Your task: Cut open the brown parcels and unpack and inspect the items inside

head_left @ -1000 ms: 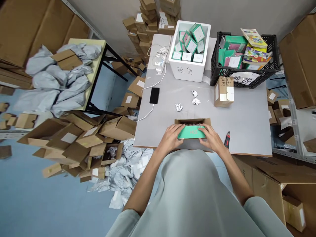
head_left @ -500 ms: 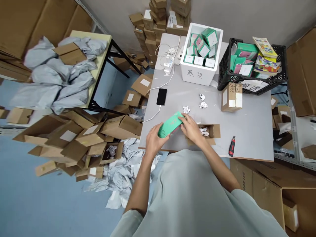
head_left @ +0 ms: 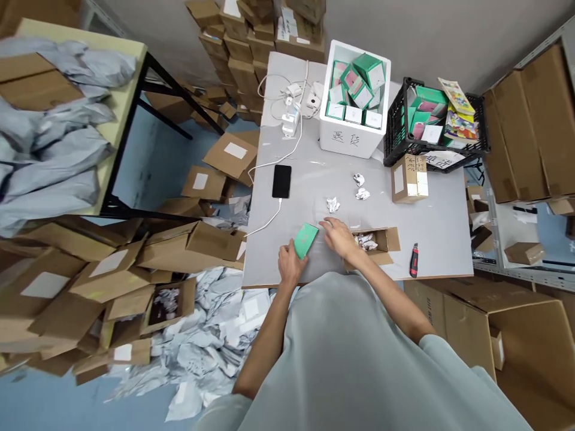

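Observation:
My left hand (head_left: 291,263) grips a small green box (head_left: 306,239) by its near end, low over the front of the table. The box is tilted, its far end pointing up and to the right. Just right of it is my right hand (head_left: 340,237), its fingers apart and stretched toward the box without holding it. Beside my right wrist stands an open cardboard box (head_left: 384,240) with crumpled paper (head_left: 366,242) inside. Crumpled white paper (head_left: 333,205) lies beyond my right hand.
On the grey table (head_left: 300,206) are a phone (head_left: 281,181) on a white cable, a red and black box cutter (head_left: 414,261), a taped carton (head_left: 409,179), a white foam bin (head_left: 353,142) and a black crate (head_left: 395,134). Cartons (head_left: 108,269) and grey bags crowd the floor at left.
My right hand has come off the green box and moved slightly away. The box is turned more upright in my left hand. The view has swung right.

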### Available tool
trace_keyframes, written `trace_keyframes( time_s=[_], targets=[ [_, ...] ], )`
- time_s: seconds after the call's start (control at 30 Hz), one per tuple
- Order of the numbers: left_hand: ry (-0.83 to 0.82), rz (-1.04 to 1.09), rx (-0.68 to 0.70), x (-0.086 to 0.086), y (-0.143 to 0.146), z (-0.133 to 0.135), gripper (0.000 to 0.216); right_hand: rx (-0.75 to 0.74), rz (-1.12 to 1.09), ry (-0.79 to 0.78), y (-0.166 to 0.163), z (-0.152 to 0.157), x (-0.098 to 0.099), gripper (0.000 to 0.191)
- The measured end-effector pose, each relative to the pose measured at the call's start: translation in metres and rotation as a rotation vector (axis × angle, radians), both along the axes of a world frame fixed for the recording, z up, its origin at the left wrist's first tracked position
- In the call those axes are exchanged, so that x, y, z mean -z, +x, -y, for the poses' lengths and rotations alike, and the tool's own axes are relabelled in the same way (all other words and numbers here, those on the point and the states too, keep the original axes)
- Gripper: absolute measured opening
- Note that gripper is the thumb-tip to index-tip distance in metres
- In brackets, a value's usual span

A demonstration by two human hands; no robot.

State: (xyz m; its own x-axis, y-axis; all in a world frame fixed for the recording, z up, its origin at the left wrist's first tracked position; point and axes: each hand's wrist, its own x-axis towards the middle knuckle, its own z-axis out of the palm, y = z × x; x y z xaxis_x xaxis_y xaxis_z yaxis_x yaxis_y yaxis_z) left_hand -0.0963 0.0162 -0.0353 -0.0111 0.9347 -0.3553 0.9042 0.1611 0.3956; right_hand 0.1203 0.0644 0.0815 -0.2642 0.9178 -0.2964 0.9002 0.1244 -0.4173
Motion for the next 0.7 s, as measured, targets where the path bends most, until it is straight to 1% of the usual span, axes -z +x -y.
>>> trace_keyframes(
  time_s=[0.07,0.13,0.23,0.33,0.43,0.5,0.6,0.7],
  targets=[
    [0.015,0.024,0.016,0.003,0.006,-0.008,0.092,0.075,-0.019,0.042,0.026,0.006,-0.007,0.049],
    [0.101,0.100,0.055,0.003,0.018,-0.026,0.092,0.158,-0.019,0.062,0.055,0.008,-0.013,0.048],
    [0.218,0.250,0.147,0.000,0.045,-0.066,0.081,0.276,-0.002,0.066,0.093,0.001,-0.016,0.048],
    [0.195,0.305,0.231,-0.001,0.073,-0.110,0.075,0.360,0.042,0.030,0.123,-0.016,-0.011,0.052],
    [0.104,0.242,0.321,0.002,0.098,-0.144,0.072,0.410,0.109,-0.063,0.143,-0.046,0.003,0.061],
    [0.032,0.168,0.386,0.007,0.112,-0.160,0.072,0.426,0.155,-0.154,0.152,-0.075,0.018,0.075],
    [-0.044,0.092,0.460,0.018,0.132,-0.175,0.076,0.432,0.243,-0.317,0.161,-0.127,0.046,0.103],
    [-0.115,0.043,0.499,0.028,0.148,-0.181,0.075,0.431,0.313,-0.419,0.168,-0.172,0.075,0.122]
  ],
)
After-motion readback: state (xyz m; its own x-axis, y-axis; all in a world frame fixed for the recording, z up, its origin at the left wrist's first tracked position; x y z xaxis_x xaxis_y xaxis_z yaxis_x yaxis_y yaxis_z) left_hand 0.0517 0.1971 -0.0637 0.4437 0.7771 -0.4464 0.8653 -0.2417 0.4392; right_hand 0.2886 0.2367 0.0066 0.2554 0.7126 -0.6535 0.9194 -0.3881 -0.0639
